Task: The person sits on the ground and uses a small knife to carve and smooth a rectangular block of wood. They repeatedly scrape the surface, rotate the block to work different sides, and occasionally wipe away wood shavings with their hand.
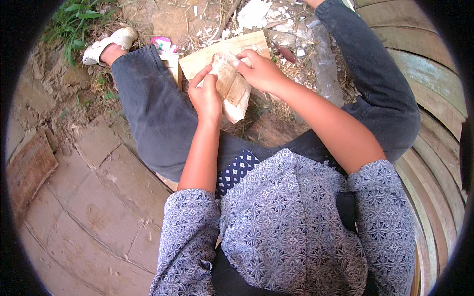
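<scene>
Gripped in left hand (206, 96), a wood block (233, 89), lower end just right of the palm. Pinched at its top by right hand (259, 69), fingers closed on a pale splinter. Probably stiff, light, rough-edged; best held low on the flat sides. Beyond, a board (224, 52), chips (256, 12).

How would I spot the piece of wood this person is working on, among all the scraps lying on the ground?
Start at the person's dark trousers and look between the knees, where both hands meet. The left hand and right hand grip a pale wooden block held above a flat board. Unlike the white chips scattered on the dirt, it is thick, tan and lifted off the ground.
</scene>
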A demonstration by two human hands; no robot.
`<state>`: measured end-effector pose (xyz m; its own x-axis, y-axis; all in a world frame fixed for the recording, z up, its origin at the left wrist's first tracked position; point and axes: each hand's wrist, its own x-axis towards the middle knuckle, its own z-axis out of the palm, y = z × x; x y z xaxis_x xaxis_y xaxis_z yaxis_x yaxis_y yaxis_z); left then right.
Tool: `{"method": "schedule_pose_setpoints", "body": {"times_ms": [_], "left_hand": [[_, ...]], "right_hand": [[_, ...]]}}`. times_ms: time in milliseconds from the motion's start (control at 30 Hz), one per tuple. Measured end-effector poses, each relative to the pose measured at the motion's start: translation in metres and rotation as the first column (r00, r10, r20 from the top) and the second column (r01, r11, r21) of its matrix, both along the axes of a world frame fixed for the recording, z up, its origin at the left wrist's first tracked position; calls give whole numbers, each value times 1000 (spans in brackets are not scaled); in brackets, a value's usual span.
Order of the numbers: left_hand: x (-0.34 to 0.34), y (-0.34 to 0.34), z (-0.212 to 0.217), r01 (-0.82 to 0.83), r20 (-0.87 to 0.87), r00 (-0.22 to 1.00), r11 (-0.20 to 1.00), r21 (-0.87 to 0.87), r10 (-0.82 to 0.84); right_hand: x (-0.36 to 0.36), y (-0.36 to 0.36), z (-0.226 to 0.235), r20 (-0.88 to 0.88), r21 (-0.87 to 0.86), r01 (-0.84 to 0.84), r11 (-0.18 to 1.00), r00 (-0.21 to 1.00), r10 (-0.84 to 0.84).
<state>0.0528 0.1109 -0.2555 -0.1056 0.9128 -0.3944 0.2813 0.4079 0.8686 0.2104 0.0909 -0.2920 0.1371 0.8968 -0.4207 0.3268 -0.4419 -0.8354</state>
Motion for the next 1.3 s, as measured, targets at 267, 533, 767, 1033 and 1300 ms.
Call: {"method": "schedule_pose_setpoints", "body": {"times_ms": [267,533,767,1033,1300], "left_hand": [[0,-3,-8,11,25,1000,996,92,-13],[-2,-2,-6,16,-11,1000,1000,20,-16],[-7,-6,-9,-55,43,998,997,55,53],[3,-7,-14,-93,116,990,993,72,84],[2,-5,-13,-76,77,995,994,76,71]], "right_hand": [[-17,48,-43,-250,-207,-13,978,967,-40],[-5,69,-54,295,55,-45,998,955,27],[103,71,-15,417,3,-110,994,904,98],[18,-16,27,17,-27,-301,953,953,301],[2,-22,34,-244,-154,-176,972,960,135]]}}
